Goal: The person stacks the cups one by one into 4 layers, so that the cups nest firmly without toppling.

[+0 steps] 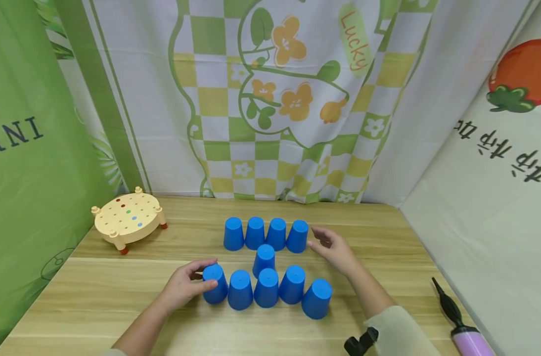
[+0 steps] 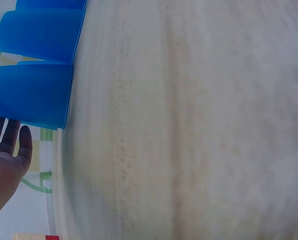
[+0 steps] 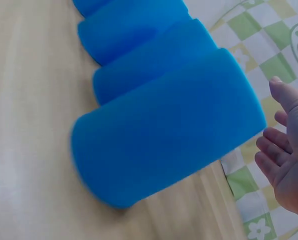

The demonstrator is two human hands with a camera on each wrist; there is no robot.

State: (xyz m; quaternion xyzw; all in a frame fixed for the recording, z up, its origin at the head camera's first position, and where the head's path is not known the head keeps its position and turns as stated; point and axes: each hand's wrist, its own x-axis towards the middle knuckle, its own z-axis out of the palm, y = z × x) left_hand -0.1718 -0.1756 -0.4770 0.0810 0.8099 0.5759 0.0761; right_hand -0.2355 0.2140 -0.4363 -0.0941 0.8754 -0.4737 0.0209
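Gripping a blue cup between thumb and fingers of the left hand, with four more cups right of those fingers on the bench. Holding nothing in the slack, parted fingers of the right hand, with four far cups just left of the tips.

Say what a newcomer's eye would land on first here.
Probably the ten blue cups mid-table, upside down: four in a back row, five in front, one between the rows. Next, the two hands: the left hand at the front row's left end, the right hand beside the back row's right end. Then the checkered curtain behind the table, with "Lucky" printed near its top.
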